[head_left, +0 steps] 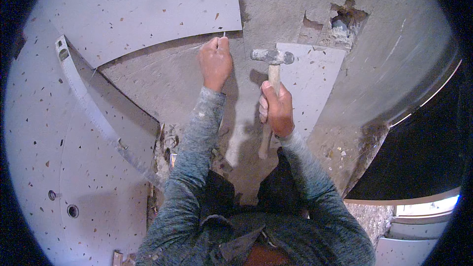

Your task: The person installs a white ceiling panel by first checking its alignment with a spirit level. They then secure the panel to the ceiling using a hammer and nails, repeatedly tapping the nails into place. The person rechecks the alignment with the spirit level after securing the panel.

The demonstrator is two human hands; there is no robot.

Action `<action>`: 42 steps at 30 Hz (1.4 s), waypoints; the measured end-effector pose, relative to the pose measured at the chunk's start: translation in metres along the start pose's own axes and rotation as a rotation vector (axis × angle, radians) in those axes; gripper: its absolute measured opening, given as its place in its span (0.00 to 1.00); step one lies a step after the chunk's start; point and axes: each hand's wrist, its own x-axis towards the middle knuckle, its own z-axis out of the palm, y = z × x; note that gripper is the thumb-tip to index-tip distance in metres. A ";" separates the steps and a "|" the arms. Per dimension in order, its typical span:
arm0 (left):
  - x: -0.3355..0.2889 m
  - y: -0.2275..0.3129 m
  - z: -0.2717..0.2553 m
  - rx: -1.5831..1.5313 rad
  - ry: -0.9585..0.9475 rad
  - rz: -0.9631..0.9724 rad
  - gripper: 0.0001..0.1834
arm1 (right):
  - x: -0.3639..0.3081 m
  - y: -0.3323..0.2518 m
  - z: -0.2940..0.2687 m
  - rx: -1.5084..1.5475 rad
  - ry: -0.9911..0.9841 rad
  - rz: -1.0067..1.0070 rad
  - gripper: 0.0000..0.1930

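My right hand (278, 110) is wrapped round the wooden handle of a hammer (274, 73). Its grey, dusty metal head is uppermost, apart from my other hand. To the left, my left hand (216, 64) pinches a thin, pale, pin-like piece (224, 34) against the lower edge of a big speckled tile (162, 5). Most of that piece is hidden by my fingertips. Below the tile lies rough bare cement (148, 76). Just beyond the hammer, another speckled tile (310, 76) rests against the cement surface.
At left, a long metal spirit level (84, 93) rests against a tiled surface (98, 157) with two round holes. A broken hole (347, 19) opens in the cement at upper right. Rubble (170, 140) lies along the left tile edge. A dark panel (419, 148) stands at right.
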 end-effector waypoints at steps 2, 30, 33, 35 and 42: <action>0.007 0.006 -0.005 -0.020 -0.036 0.066 0.20 | 0.004 0.001 -0.006 0.018 -0.028 -0.029 0.14; 0.014 0.009 -0.021 -0.061 -0.117 -0.010 0.21 | 0.010 0.006 -0.018 -0.048 0.021 0.039 0.14; 0.013 0.012 -0.021 -0.027 -0.147 -0.018 0.21 | 0.007 0.009 -0.018 -0.042 0.030 0.023 0.14; 0.015 0.027 -0.027 -0.081 -0.187 -0.204 0.21 | 0.005 0.008 -0.012 -0.018 0.046 -0.030 0.13; 0.006 0.012 -0.014 0.009 -0.100 -0.002 0.21 | -0.009 -0.002 -0.001 0.128 -0.050 0.086 0.15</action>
